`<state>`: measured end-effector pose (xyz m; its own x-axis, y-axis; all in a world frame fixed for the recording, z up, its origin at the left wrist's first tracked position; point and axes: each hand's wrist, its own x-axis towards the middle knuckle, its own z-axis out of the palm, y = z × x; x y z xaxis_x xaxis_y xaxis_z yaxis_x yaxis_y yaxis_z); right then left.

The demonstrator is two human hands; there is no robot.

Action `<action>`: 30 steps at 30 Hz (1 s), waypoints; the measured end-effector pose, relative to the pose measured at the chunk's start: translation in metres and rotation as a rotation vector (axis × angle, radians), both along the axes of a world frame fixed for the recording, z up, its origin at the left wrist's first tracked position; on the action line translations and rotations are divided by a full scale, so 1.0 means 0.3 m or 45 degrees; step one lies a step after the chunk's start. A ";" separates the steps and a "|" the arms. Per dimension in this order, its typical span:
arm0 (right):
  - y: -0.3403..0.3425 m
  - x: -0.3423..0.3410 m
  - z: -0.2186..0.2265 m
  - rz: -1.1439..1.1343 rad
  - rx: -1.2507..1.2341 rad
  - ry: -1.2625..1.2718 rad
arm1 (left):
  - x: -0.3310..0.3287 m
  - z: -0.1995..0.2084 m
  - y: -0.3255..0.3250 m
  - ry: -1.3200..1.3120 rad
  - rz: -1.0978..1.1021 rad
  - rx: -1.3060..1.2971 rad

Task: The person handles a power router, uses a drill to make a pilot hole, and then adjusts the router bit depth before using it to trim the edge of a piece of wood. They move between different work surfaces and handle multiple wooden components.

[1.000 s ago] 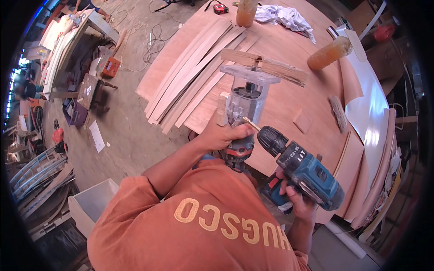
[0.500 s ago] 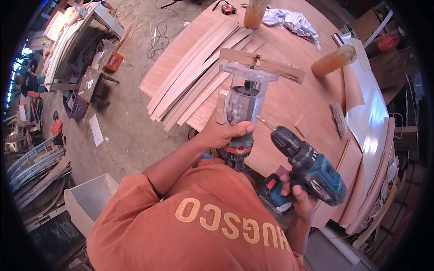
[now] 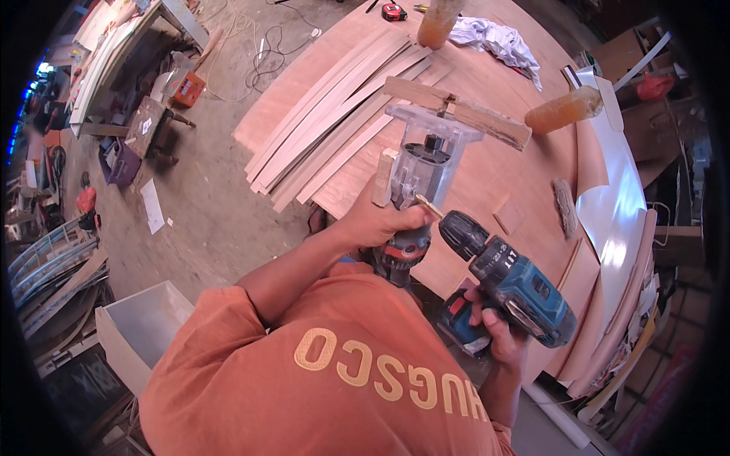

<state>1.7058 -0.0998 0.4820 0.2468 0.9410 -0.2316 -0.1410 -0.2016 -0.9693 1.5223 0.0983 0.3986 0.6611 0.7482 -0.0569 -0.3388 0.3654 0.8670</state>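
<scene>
My left hand (image 3: 380,226) is wrapped round a trim router (image 3: 430,159) with a clear plastic base, its base end pointing away from me. A rough wooden strip (image 3: 490,125) sits across that base, and a small wood block (image 3: 385,176) stands along its left side, by my fingers. In my right hand (image 3: 503,334) is a blue and black cordless drill (image 3: 525,285), gripped by its handle and aimed up and left. Its gold-coloured bit (image 3: 428,205) reaches the router beside my left thumb; whether the tip touches is unclear.
Long thin wood strips (image 3: 334,114) lie on the plywood tabletop (image 3: 487,182). Two bottles of amber liquid, one upright (image 3: 438,23) and one lying (image 3: 563,110), are farther off, near a white cloth (image 3: 498,42) and a red tape measure (image 3: 394,11). An open box (image 3: 144,327) stands at left.
The drill has moved left, bringing its bit closer in to the router. In the picture the router has shifted slightly right, as has much of the tabletop.
</scene>
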 end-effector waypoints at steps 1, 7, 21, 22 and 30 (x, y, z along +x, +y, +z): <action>0.001 0.003 0.000 0.023 -0.012 -0.025 | -0.001 0.001 0.001 -0.003 -0.004 0.000; 0.018 -0.005 0.008 0.079 -0.051 -0.046 | -0.013 0.004 0.005 0.026 0.012 0.042; 0.024 0.006 0.023 0.181 0.004 -0.174 | -0.023 -0.015 0.004 -0.030 0.018 0.048; 0.021 0.006 0.021 0.168 -0.001 -0.182 | -0.025 -0.013 0.003 -0.022 0.020 0.042; 0.004 0.014 0.032 0.090 -0.172 -0.260 | -0.029 0.001 -0.004 0.007 -0.007 0.016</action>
